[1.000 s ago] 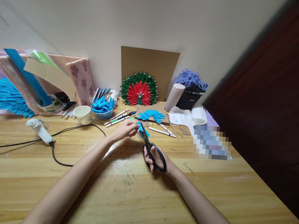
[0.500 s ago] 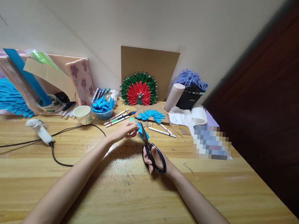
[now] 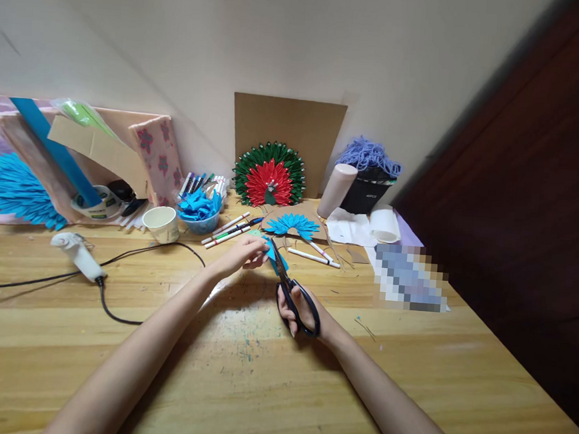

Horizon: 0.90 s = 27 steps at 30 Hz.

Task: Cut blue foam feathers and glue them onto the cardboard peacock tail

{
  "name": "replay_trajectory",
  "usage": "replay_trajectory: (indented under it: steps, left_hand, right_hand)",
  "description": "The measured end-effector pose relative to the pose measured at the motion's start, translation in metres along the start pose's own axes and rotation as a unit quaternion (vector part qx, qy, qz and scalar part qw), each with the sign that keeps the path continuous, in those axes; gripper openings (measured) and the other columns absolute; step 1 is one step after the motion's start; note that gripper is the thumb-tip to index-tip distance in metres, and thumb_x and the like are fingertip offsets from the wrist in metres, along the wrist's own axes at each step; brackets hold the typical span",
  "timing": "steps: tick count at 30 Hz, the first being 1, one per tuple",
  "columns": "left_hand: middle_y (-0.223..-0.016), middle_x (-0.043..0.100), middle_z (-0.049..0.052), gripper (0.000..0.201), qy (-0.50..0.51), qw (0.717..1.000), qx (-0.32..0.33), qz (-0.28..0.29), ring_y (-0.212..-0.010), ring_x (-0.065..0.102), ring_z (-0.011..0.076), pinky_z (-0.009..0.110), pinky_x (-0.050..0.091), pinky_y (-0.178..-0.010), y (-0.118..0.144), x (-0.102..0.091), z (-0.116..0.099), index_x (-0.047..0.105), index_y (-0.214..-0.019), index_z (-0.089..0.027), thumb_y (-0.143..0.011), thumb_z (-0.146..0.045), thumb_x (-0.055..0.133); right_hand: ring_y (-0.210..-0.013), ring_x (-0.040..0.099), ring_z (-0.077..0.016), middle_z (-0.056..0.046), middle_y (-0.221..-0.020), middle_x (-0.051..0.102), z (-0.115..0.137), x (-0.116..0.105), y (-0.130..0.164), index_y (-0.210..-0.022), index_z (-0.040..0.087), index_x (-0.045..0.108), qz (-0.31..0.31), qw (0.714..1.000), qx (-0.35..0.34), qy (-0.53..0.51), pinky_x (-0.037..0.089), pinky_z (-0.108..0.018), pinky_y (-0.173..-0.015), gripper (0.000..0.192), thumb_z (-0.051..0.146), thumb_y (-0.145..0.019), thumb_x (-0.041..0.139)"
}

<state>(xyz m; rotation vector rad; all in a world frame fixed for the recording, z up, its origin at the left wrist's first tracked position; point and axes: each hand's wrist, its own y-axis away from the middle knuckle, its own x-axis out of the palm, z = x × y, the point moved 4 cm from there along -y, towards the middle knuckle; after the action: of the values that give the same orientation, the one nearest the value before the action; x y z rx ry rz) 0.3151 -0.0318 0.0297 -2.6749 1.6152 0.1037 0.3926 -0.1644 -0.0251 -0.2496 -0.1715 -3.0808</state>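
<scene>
Scissors (image 3: 291, 291) right of paper piece (image 3: 273, 250), on table (image 3: 257, 375).

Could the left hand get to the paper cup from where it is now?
Probably yes. The left hand pinches the blue paper, and only bare table and a black cord lie between it and the paper cup; it would have to release the paper first.

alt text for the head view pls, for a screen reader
Over a wooden table, the right hand works black scissors into a small blue paper pinched by the left hand. Behind lie markers, a blue paper fan, a paper cup and a glue gun.
</scene>
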Motion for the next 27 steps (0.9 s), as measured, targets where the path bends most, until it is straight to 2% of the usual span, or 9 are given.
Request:
replay_trajectory:
  steps: [10, 12, 14, 17, 20, 24, 27]
  left_hand:
    - [-0.041, 0.034, -0.005, 0.033, -0.008, 1.0, 0.003, 0.015, -0.036, 0.029, 0.0046, 0.018, 0.016, -0.036, 0.001, -0.003, 0.002, 0.043, -0.05, -0.015, -0.077, -0.034, 0.046]
    - [-0.042, 0.033, -0.006, 0.035, -0.02, 1.0, 0.019, 0.001, -0.038, 0.027, 0.004, 0.018, 0.016, -0.038, 0.0, -0.005, 0.0, 0.041, -0.051, -0.015, -0.078, -0.036, 0.047]
    - [-0.048, 0.036, -0.007, 0.03, -0.026, 0.997, 0.059, -0.048, -0.042, 0.03, 0.0037, 0.017, 0.02, -0.041, -0.001, -0.008, -0.005, 0.044, -0.059, -0.015, -0.076, -0.037, 0.054]
    - [-0.057, 0.042, -0.006, 0.027, -0.028, 0.986, 0.122, -0.109, -0.049, 0.037, 0.005, 0.017, 0.027, -0.047, 0.0, -0.01, -0.013, 0.053, -0.081, -0.016, -0.069, -0.036, 0.065]
    - [-0.061, 0.048, -0.004, 0.036, -0.049, 0.987, 0.126, -0.084, -0.055, 0.044, 0.0078, 0.019, 0.033, -0.051, 0.001, -0.006, -0.017, 0.057, -0.096, -0.015, -0.069, -0.038, 0.066]
    - [-0.08, 0.062, 0.005, 0.034, -0.038, 0.991, 0.105, -0.07, -0.07, 0.055, 0.0131, 0.024, 0.042, -0.065, 0.002, -0.004, -0.017, 0.063, -0.089, -0.012, -0.07, -0.04, 0.064]
    - [-0.08, 0.065, 0.006, 0.033, -0.015, 0.993, 0.088, -0.081, -0.072, 0.057, 0.0139, 0.026, 0.044, -0.07, 0.0, -0.006, -0.012, 0.064, -0.085, -0.011, -0.068, -0.04, 0.066]
  right_hand:
    - [-0.034, 0.028, -0.0017, 0.011, -0.048, 0.03, 0.011, 0.002, 0.002, -0.072, 0.018, 0.041, -0.014, 0.999, -0.017, 0.035, 0.034, -0.013, -0.028, 0.064, 0.08, -0.06, 0.041]
    - [-0.034, 0.027, -0.0017, 0.011, -0.048, 0.03, 0.01, 0.001, 0.002, -0.072, 0.018, 0.042, -0.014, 0.999, -0.025, 0.037, 0.033, -0.013, -0.027, 0.063, 0.08, -0.061, 0.04]
    - [-0.034, 0.026, -0.0017, 0.011, -0.049, 0.03, 0.009, 0.0, 0.002, -0.071, 0.018, 0.041, -0.018, 0.999, -0.029, 0.036, 0.033, -0.013, -0.027, 0.063, 0.08, -0.061, 0.04]
    - [-0.034, 0.028, -0.0017, 0.01, -0.049, 0.031, 0.012, 0.0, 0.003, -0.071, 0.018, 0.041, -0.02, 0.999, -0.033, 0.03, 0.033, -0.013, -0.028, 0.063, 0.08, -0.061, 0.04]
    - [-0.033, 0.029, -0.0018, 0.01, -0.05, 0.032, 0.015, 0.002, 0.003, -0.071, 0.018, 0.04, -0.019, 0.999, -0.03, 0.025, 0.033, -0.014, -0.027, 0.063, 0.08, -0.059, 0.042]
    - [-0.033, 0.03, -0.0018, 0.01, -0.05, 0.032, 0.014, 0.002, 0.003, -0.072, 0.018, 0.041, -0.008, 0.999, -0.033, 0.016, 0.033, -0.013, -0.027, 0.062, 0.079, -0.061, 0.043]
    - [-0.033, 0.03, -0.0021, 0.01, -0.049, 0.033, 0.008, 0.0, 0.002, -0.074, 0.018, 0.043, -0.001, 0.999, -0.032, 0.003, 0.035, -0.014, -0.028, 0.062, 0.079, -0.061, 0.043]
